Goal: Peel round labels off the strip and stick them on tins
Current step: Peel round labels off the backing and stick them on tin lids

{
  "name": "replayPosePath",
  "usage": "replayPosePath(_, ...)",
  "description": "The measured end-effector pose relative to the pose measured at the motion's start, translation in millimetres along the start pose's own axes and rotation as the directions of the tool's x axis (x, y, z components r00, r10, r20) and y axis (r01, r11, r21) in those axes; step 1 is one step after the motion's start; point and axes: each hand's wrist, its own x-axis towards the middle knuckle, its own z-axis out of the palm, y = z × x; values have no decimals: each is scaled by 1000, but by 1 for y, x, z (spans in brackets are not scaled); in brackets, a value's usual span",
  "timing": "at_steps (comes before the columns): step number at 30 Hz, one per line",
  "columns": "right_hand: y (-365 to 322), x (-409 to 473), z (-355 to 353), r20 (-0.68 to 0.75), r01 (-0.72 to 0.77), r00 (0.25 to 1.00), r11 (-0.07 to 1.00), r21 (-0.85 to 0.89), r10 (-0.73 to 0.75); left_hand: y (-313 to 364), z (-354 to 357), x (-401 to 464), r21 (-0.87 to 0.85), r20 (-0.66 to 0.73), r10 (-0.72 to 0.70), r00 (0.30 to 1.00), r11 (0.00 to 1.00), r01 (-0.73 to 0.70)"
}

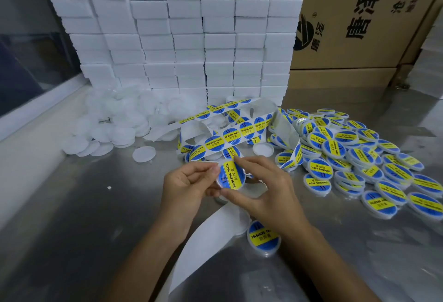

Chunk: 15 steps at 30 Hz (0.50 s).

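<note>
**Labelling station: tin in hand**

Left hand (189, 181) and right hand (259, 189) both pinch one tin (230, 175) by its rim, blue-yellow label already on. Label strip (230, 133) behind, roughly a dozen labels showing. Labelled tins (359, 157) at right, several dozen. Bare white tins (115, 124) at left, dozens pending. One labelled tin (263, 239) near the right wrist.

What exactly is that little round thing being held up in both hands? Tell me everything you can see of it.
The held tin is a small, flat, round container with a pale rim, clear or white plastic by its look. Its face is covered by a blue round label with a yellow band reading SOLDERING PASTE. It is tilted towards the camera above the metal table. The left hand and right hand pinch its edges.
</note>
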Motion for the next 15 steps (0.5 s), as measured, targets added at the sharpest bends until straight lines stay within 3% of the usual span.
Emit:
replayPosePath(4, 6, 0, -6, -111, -72, 992, 997, -33, 68, -8, 1, 1, 214, -83, 146, 986, 969, -126)
replayPosePath(7, 22, 3, -20, -273, -260, 932, 964, -55, 236, -15, -4, 4, 363, -87, 205, 975, 918, -161)
replayPosePath(12, 61, 8, -55, -511, -554, 760, 811, -189, 400, -18, 0, -1, 476, 13, 26, 1000, 879, -29)
replayPosePath(15, 76, 3, -67, -554, -679, 689, 682, -269, 467, -21, 2, 0, 484, 3, -45, 999, 874, 38)
